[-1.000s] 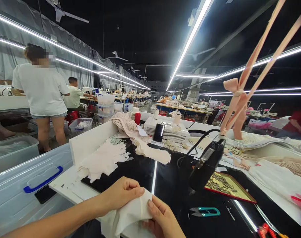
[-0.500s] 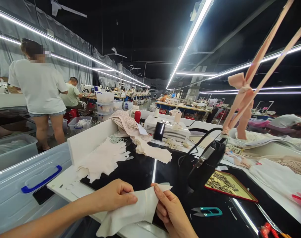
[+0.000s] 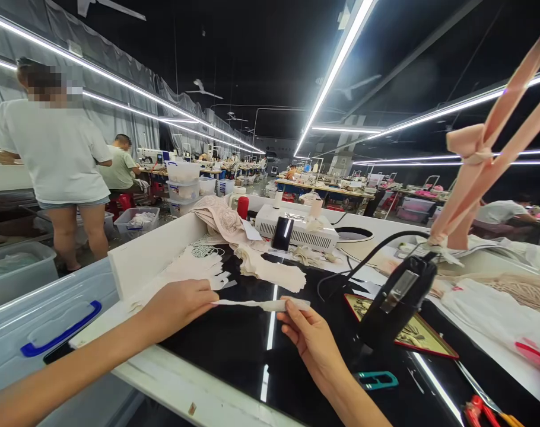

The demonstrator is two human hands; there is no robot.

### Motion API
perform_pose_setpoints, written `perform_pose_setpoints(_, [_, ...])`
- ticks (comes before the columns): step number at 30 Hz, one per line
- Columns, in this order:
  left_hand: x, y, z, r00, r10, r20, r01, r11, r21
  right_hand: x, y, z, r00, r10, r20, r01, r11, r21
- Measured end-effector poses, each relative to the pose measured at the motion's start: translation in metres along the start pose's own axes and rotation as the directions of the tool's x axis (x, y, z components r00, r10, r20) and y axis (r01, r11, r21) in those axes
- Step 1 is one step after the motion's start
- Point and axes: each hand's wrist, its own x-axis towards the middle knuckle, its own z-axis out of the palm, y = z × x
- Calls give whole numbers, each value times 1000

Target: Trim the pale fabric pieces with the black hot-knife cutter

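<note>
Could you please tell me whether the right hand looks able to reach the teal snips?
Likely yes, once the right hand releases the cloth; the teal snips lie beside its forearm, seemingly uncovered.

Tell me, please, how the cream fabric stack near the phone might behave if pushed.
The stack looks floppy, as its edges ripple. Its uneven layers would probably slip apart, and the glossy black tabletop might let it slide.

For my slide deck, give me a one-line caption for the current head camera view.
Left hand and right hand stretch pale fabric above a glossy black tabletop.
</note>
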Motion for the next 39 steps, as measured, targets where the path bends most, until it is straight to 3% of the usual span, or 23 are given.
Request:
perform_pose_setpoints(2, [-10, 0, 10, 994, 74, 81, -77, 996, 35, -6, 6, -4, 999, 45, 11, -45, 999, -21])
perform_pose_setpoints(5, [-20, 5, 24, 980, 96, 171, -96, 995, -10, -15, 14, -11, 993, 110, 38, -107, 993, -54])
perform_pose_setpoints(8, [-19, 12, 28, 988, 86, 126, -82, 996, -35, -20, 19, -19, 986, 143, 87, -134, 985, -108])
perform_pose_setpoints(12, [1, 29, 35, 993, 108, 49, -103, 991, -86, -21, 21, -25, 979, 155, 131, -136, 980, -143])
perform_pose_setpoints(17, [29, 56, 65, 994, 112, -13, -112, 967, -230, -27, 18, -22, 986, 132, 99, -118, 984, -136])
perform_pose_setpoints(21, [41, 72, 82, 994, 108, 0, -105, 961, -255, -35, 19, -25, 990, 119, 70, -109, 984, -140])
perform_pose_setpoints(25, [41, 78, 87, 994, 99, 41, -88, 971, -224, -38, 24, -40, 985, 124, 120, -95, 971, -221])
perform_pose_setpoints(31, [36, 75, 91, 995, 100, 9, -95, 970, -223, -51, 17, -50, 975, 111, 195, -19, 906, -422])
perform_pose_setpoints(36, [33, 74, 93, 992, 122, -27, -125, 966, -227, -69, -1, -49, 989, 32, 141, 40, 878, -477])
perform_pose_setpoints(39, [32, 72, 96, 986, 150, -69, -162, 958, -237, -76, -14, -62, 994, -107, -11, 89, 874, -478])
